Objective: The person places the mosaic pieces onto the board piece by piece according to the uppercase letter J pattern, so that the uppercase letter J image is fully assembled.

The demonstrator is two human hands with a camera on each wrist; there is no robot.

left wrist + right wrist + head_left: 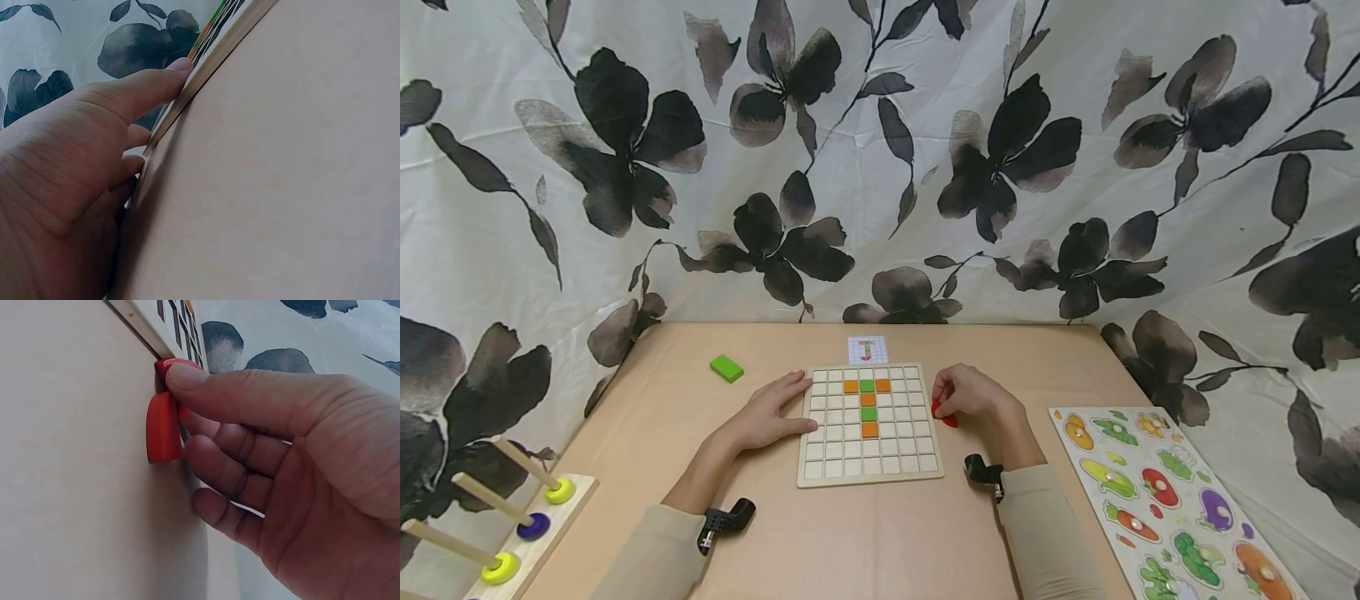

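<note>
A pale wooden grid board (pixel 820 481) lies flat on the table, with orange squares (pixel 869 429) and green squares (pixel 868 413) set in a T shape. Along its left edge rests my left hand (pixel 767 417), fingers extended and thumb (pixel 178 72) on the board's side. My right hand (pixel 973 393) is just beyond the right edge, pinching a red curved piece (pixel 162 365) between thumb and fingers. Directly beside it, a second red curved piece (pixel 164 428) lies on the table. Above the board is a small patterned card (pixel 853 356).
To the left sits a green rectangular block (pixel 727 368). A peg stand (pixel 580 487) with yellow and purple rings occupies the near left corner. At the right lies a vegetable puzzle board (pixel 1120 492). A floral cloth (pixel 880 192) hangs behind the table.
</note>
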